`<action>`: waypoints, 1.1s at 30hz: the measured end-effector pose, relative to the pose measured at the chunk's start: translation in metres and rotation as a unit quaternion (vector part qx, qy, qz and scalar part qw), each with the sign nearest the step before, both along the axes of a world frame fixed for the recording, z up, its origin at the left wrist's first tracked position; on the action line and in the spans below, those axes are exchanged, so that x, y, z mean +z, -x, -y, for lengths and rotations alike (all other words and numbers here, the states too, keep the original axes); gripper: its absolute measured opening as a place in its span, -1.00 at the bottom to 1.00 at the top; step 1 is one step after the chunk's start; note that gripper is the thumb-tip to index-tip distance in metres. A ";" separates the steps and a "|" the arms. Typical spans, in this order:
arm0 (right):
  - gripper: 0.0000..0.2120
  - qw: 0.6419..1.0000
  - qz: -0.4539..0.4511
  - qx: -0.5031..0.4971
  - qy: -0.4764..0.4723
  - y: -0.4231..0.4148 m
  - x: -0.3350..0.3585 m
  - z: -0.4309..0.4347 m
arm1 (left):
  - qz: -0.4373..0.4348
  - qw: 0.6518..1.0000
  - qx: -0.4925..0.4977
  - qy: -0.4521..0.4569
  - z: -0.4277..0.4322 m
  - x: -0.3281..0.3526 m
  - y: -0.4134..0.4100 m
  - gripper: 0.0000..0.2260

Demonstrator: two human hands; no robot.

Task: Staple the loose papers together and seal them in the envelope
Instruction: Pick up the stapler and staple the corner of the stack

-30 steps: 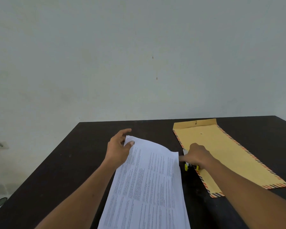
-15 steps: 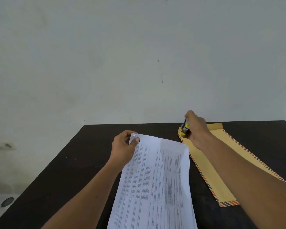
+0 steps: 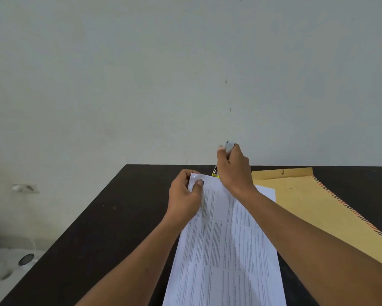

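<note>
White printed papers (image 3: 225, 244) lie lengthwise on the dark table (image 3: 110, 228), their far end lifted. My left hand (image 3: 185, 195) pinches the far left corner of the papers between thumb and fingers. My right hand (image 3: 234, 166) grips a small yellow and silver stapler (image 3: 215, 172), held upright just above the papers' far edge, close to the left hand. Most of the stapler is hidden inside the fist. A long brown envelope (image 3: 307, 202) with striped edges lies flat to the right, partly under my right forearm.
A pale wall rises just behind the table's far edge. Off the table's left side, lower down, stands a blurry white object with a round dark part (image 3: 26, 259). A wall socket (image 3: 24, 188) sits at the left.
My right hand picked the stapler up from beside the envelope, lifted it and carried it left to the papers' far edge. My left hand closed its pinch on the corner.
</note>
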State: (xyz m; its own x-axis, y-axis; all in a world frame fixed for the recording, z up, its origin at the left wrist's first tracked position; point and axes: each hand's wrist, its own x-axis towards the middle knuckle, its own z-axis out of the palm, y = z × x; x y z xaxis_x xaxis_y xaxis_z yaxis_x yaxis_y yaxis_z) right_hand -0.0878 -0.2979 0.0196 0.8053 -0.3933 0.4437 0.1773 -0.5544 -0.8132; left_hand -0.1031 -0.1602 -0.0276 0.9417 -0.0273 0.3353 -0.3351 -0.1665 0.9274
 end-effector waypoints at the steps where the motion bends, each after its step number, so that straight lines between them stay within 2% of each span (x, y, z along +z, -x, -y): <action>1: -0.71 1.000 0.003 -0.003 0.016 0.000 -0.002 -0.001 | 0.007 1.000 0.002 -0.001 0.000 0.001 0.001 -0.90; 7: -0.73 0.995 0.062 -0.025 0.069 -0.001 -0.007 -0.002 | 0.028 1.000 0.007 -0.004 -0.001 0.002 0.002 -0.89; 12: -0.69 0.995 0.026 -0.013 0.096 -0.001 -0.010 -0.005 | 0.048 0.999 0.007 0.006 0.000 0.004 0.004 -0.90; 16: -0.64 0.993 0.032 -0.016 0.111 0.000 -0.017 -0.013 | 0.065 0.998 0.004 0.007 0.002 0.007 0.010 -0.89; 22: -0.67 0.995 0.061 -0.007 0.077 0.001 -0.020 -0.013 | 0.053 0.999 0.009 0.002 -0.002 0.004 0.007 -0.93; 30: -0.67 0.997 0.048 0.039 0.044 0.003 -0.021 -0.010 | 0.059 0.998 0.004 0.003 0.004 0.001 0.006 -0.92; 32: -0.67 0.998 0.041 0.045 -0.012 0.005 -0.015 -0.004 | 0.047 0.999 0.025 -0.002 0.000 0.000 0.002 -0.92; 33: -0.66 0.997 0.050 0.017 -0.049 0.003 -0.012 0.003 | 0.032 0.999 0.037 -0.007 -0.003 -0.001 -0.002 -0.92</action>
